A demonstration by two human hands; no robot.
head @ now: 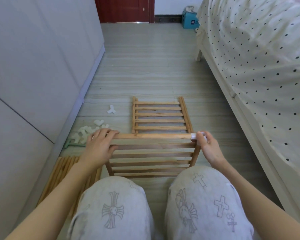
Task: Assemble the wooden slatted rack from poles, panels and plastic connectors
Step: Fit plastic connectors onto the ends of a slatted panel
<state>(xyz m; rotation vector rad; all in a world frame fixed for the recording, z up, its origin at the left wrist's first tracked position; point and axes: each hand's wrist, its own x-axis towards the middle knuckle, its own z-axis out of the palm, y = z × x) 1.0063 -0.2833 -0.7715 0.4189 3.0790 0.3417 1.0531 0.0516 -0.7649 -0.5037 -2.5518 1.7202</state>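
Left hand (100, 144) grasps the top pole (152, 136) of the slatted panel (152, 156) standing before the knees. Right hand (209, 148) pinches a white plastic connector (194, 136), apparently seated on the pole's right end. Second panel (159, 115) lies flat beyond.

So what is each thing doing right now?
Left hand: grips the near panel's top pole.
Right hand: pinches a white connector on the pole's end.
Near panel: held up, tilted.
Far panel: flat on floor.
Loose connectors: piled on floor.
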